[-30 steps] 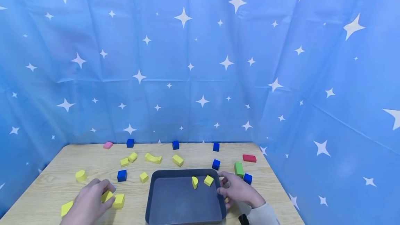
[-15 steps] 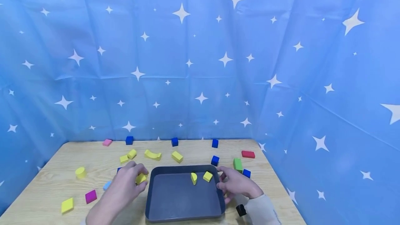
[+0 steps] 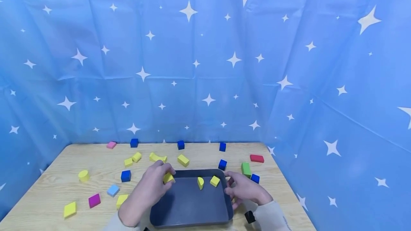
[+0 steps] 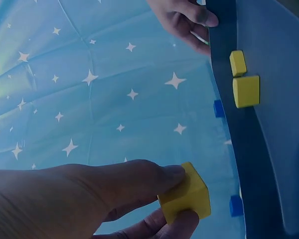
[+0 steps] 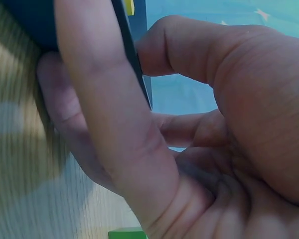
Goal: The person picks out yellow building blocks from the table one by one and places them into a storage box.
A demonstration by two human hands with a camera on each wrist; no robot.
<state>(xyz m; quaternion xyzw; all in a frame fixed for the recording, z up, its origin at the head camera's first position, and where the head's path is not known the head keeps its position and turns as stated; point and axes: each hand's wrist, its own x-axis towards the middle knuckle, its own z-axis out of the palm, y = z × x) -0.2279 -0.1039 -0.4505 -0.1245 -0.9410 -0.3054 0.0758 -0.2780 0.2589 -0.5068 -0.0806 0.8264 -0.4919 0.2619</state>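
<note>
My left hand pinches a yellow block between thumb and fingers, over the back left corner of a dark grey tray. Inside the tray, toward its back right, a yellow half-round block stands beside a yellow cube-like block. My right hand grips the tray's right wall, thumb on the rim and fingers along the outside, as the right wrist view shows up close. Just left of the tray, another yellow block lies partly behind my left wrist.
On the wooden table lie a magenta block, a light blue block, a yellow cylinder and several dark blue cubes. A green block and a red block are right of the tray. A starry curtain hangs behind.
My left hand has carried the yellow block rightward from the left of the table to over the tray, uncovering the magenta and light blue blocks. My right hand stays on the tray wall.
</note>
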